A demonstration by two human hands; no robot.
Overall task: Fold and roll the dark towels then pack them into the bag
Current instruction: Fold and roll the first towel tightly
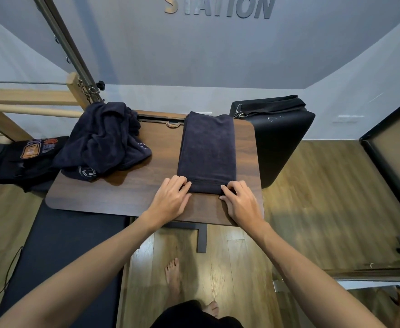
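A dark towel (208,150) lies folded into a long strip on the wooden table (147,185), running away from me. My left hand (170,197) pinches its near left corner. At the near right corner my right hand (240,202) pinches the edge too, and the near end looks slightly rolled up. A heap of crumpled dark towels (104,140) sits at the table's back left. A black bag (26,159) with an orange print lies left of the table.
A black padded box (279,138) stands against the table's right side. Wooden bars and a metal frame (71,55) rise at the back left. A dark padded mat (59,252) lies low on the left. My bare feet stand on the wood floor (324,197).
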